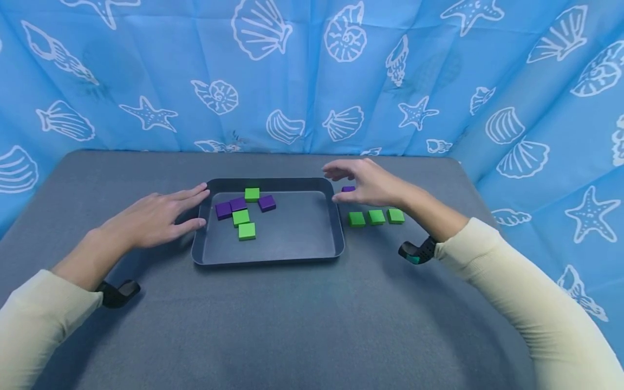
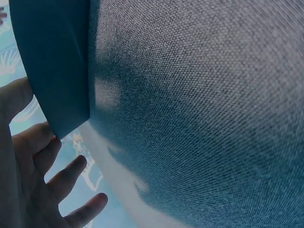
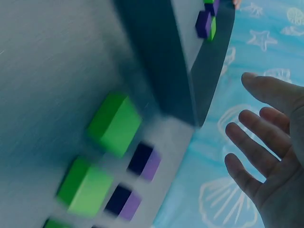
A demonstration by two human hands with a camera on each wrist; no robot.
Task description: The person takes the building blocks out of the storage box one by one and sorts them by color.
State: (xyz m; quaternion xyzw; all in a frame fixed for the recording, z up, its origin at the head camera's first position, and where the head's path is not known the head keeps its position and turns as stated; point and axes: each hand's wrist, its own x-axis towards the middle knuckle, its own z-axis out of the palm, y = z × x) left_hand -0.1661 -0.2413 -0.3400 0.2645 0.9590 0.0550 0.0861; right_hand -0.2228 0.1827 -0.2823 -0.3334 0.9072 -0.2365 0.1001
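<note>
A dark baking tray point(image 1: 292, 255) lies on the table, holding several green and purple blocks point(image 1: 246, 231) in its left half. My left hand point(image 1: 158, 216) rests against the tray's left rim, its fingers extended and spread. Over the tray's right end hovers my right hand point(image 1: 372, 181), fingers loosely bent and holding nothing. Under it a purple block point(image 1: 348, 189) is partly hidden. Three green blocks point(image 1: 376, 217) stand in a row on the table, right of the tray. In the right wrist view, purple blocks point(image 3: 145, 161) sit beside the green ones point(image 3: 114, 124).
A grey cloth-covered table point(image 1: 302, 325) extends in front of the tray. Behind it hangs a blue curtain point(image 1: 312, 76) with white shell and starfish prints, which also runs along the right side. Black wrist straps point(image 1: 418, 251) show at both sleeves.
</note>
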